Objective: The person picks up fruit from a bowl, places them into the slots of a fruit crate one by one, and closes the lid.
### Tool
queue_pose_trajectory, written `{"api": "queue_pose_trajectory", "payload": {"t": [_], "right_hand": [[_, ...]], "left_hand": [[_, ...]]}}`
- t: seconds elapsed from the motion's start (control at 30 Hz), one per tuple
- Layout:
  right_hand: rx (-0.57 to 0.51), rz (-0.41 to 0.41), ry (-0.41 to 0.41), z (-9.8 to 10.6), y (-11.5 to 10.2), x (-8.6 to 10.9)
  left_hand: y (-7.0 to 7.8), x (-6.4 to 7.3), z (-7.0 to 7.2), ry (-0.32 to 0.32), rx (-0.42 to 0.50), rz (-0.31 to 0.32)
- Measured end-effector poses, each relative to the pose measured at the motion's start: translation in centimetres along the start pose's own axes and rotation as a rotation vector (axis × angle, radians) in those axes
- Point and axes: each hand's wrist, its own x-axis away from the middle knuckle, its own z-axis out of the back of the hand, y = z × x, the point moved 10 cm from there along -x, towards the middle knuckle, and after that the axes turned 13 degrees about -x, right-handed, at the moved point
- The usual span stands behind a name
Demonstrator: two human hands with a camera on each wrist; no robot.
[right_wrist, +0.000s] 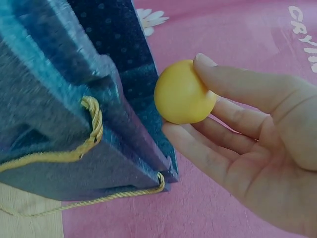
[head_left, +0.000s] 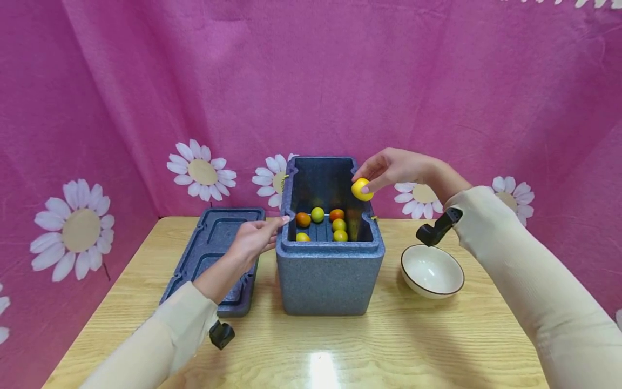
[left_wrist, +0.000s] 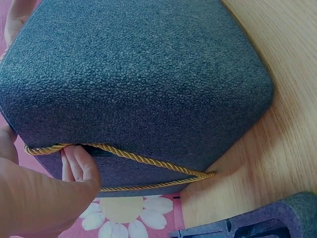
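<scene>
A dark grey foam box (head_left: 330, 283) without its lid stands in the middle of the table in the head view. My left hand (head_left: 252, 237) grips its left rim, thumb on top and fingers against the outer side, beside the gold rope (left_wrist: 143, 159) seen in the left wrist view. At the right rim, my right hand (head_left: 407, 166) pinches a small round yellow fruit (right_wrist: 182, 93) between thumb and fingertips, above the box's edge. Inside lie several small round fruits: a green one (head_left: 318, 214), a red-orange one (head_left: 303, 219) and yellow ones (head_left: 340, 235).
The box's grey lid (head_left: 221, 224) lies flat on the table, left of the box under my left forearm. To the right stands a cream bowl (head_left: 432, 267) with a dark rim. A pink curtain (head_left: 320, 81) with white flowers hangs behind the wooden table (head_left: 389, 346).
</scene>
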Motion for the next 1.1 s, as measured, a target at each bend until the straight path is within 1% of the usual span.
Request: {"api": "queue_pose_trajectory", "payload": {"t": [0.17,0.3,0.5,0.7,1.1], "right_hand": [[0.018,-0.005,0.004,-0.2,-0.6,-1.0],[0.037,-0.034,0.012,-0.2,-0.7,-1.8],[0.023,-0.054,0.002,-0.3,-0.9,-3.0],[0.014,-0.077,0.013,-0.5,-0.8,-4.3],[0.015,-0.077,0.022,-1.6,-1.0,-6.4]], "left_hand": [[-0.1,0.0,0.0,0.000,-0.017,0.005],[-0.2,0.0,0.1,0.001,-0.025,0.008],[0.0,0.2,0.1,-0.007,-0.014,-0.005],[0.0,0.3,0.0,-0.010,-0.001,-0.011],[-0.2,0.6,0.0,-0.001,-0.002,0.005]]}}
